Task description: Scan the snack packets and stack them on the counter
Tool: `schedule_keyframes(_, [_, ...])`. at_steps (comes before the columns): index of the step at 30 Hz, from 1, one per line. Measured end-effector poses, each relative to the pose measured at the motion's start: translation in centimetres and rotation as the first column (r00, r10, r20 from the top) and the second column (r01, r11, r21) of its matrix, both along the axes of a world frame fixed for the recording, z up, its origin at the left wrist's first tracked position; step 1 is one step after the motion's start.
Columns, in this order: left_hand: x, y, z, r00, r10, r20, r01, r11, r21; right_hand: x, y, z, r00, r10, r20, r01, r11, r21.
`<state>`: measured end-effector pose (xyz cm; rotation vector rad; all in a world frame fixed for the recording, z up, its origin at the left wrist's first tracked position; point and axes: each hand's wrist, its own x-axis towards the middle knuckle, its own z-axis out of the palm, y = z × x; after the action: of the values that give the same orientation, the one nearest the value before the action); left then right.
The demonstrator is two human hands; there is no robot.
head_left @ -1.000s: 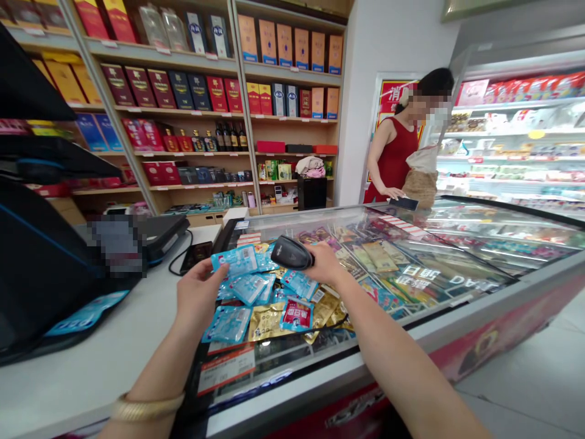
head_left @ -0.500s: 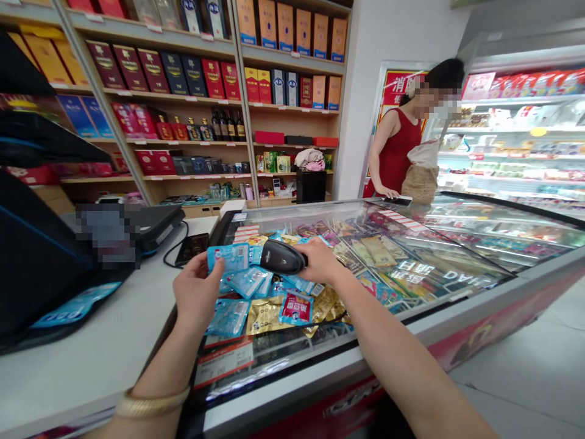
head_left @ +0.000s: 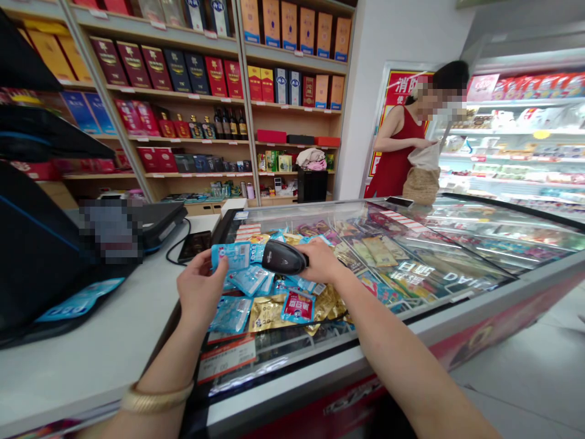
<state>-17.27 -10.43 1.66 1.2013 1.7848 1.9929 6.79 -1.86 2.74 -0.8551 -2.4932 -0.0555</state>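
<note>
Between the thumb and fingers of my left hand [head_left: 201, 286] is a small blue snack packet [head_left: 235, 255], its barcode side showing. My right hand [head_left: 322, 259] grips a black barcode scanner [head_left: 284, 257], whose head points left at that packet, close to its right end. Below both hands, blue packets [head_left: 249, 277], gold packets [head_left: 267, 312] and a red-and-blue packet [head_left: 298, 306] lie heaped on the glass lid of a chest freezer [head_left: 361, 347].
To the left stands a white counter [head_left: 114, 329] with a dark scale [head_left: 159, 222], a black phone-like object [head_left: 195, 245] and a blue packet [head_left: 82, 299]. Across the freezer is a person in red [head_left: 400, 146] with a woven bag [head_left: 421, 183]; a phone [head_left: 400, 201] lies on the freezer nearby.
The person across the freezer has lifted a hand off the phone and brought it to the bag. My hands keep nearly the same hold and position on the packet and scanner.
</note>
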Motion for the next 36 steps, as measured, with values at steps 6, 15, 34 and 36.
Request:
schedule_keyframes(6, [0.0,-0.1,0.0,1.000,0.004,-0.014,-0.004,1.000,-0.013,0.0,-0.1,0.1,1.000,-0.008,0.006,0.008,1.000,0.014])
schedule_keyframes(15, [-1.7,-0.2,0.4,0.992,0.120,0.026,-0.120,0.993,0.020,0.2,0.4,-0.5,0.997,0.019,-0.073,-0.020,1.000,-0.014])
schedule_keyframes(34, [-14.4,-6.7,-0.6,0.747,0.215,-0.629,-0.520,0.779,-0.351,0.2,0.9,-1.8,0.997,0.005,-0.077,-0.006,1.000,-0.015])
schedule_keyframes(36, [-14.1,-6.9,-1.2,0.676,0.232,-0.699,-0.563,0.775,-0.287,0.2,0.9,-1.8,0.997,0.006,-0.071,-0.007,1.000,-0.014])
